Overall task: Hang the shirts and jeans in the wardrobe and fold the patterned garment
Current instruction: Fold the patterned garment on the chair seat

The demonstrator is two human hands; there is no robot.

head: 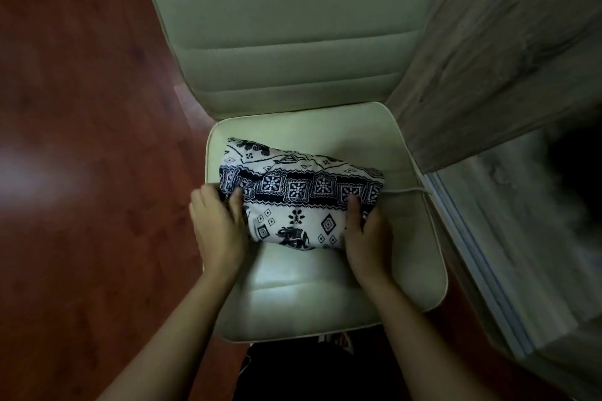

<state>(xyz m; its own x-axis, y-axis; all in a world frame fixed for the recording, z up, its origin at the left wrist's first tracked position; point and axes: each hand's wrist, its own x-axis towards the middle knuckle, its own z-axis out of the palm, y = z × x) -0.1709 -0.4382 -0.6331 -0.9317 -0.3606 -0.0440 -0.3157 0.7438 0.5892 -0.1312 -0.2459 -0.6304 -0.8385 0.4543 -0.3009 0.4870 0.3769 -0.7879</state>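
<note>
Centre of frame, on the seat (325, 303): the garment (299, 192) lies as a compact folded bundle, long axis left to right, on the upper half of the cushion as pictured. The left hand (218, 228) grips its left end, thumb on top, fingers mostly hidden round the edge. The right hand (365, 234) grips the right end the same way. Both are closed on cloth and hold nothing else. A cord (407, 191) trails loose from the bundle's right end toward the seat's right edge.

Risks, as judged:
1. The layers are held only at the ends, so a lift may let the middle sag and the fold open.
2. The cord may catch on the seat edge and pull a layer out.
3. The seat looks smooth, so a push may slide the bundle rather than crease it.
4. A slide left means the floor (81, 140). To the right stands a grey panel (488, 75).
</note>
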